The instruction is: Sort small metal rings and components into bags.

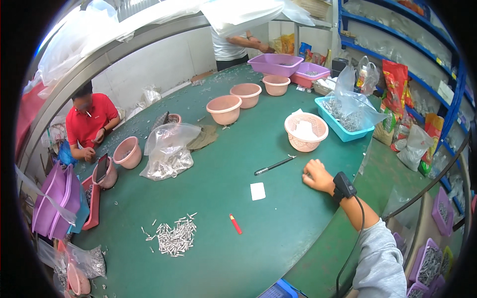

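Observation:
My right hand rests on the green table with its fingers loosely curled in, and nothing shows in it. A black wrist device with a cable is strapped to that arm. Nearest to the hand lies a black pen, apart from the fingers. Left of it is a small white paper square. A red cutter-like stick with a yellow end lies farther left, near a pile of small silvery metal parts. My left hand is out of view.
A patterned pink basket holding white paper and a blue tray of metal parts stand beyond my hand. Several pink bowls and a clear bag line the far side. A person in red sits left; another stands behind.

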Tool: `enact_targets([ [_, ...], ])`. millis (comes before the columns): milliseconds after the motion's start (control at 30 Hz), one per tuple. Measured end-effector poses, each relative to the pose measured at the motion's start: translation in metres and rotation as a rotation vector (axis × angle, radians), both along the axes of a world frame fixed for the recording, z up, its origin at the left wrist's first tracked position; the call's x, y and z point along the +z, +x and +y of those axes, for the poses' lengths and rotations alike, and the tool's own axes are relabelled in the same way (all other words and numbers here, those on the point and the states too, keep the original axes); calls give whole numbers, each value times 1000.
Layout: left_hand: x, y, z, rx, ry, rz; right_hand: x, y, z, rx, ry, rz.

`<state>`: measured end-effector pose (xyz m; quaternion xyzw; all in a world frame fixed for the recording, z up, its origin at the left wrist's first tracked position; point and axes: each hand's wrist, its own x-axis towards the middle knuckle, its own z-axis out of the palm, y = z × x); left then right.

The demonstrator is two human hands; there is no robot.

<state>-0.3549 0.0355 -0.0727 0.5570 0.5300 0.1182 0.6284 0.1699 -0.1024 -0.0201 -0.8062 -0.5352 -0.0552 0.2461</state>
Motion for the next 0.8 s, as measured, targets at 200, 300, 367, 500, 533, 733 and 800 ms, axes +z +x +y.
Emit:
enact_targets([
  [200, 2, -2, -5, -15, 33, 4, 16, -2, 6, -371, 31, -451],
  [300, 4, -4, -9, -14, 55, 15, 27, -49, 51, -111, 65, -150],
  [367, 4, -7, -11, -18, 65, 9, 19, -74, 82, 49, -27, 85],
  [500, 0, -7, -16, -46, 88, -3, 17, -76, 114, -27, -380, 205],
  [533, -2, -6, -17, -57, 94, -10, 17, -69, 115, -26, -382, 200],
  [733, 0, -29, -17, -76, 206, -9, 25, -41, 90, -101, -286, 530],
  [800, -5, -25, -13, -130, 252, -37, 13, -1, 43, -465, -118, 374],
])
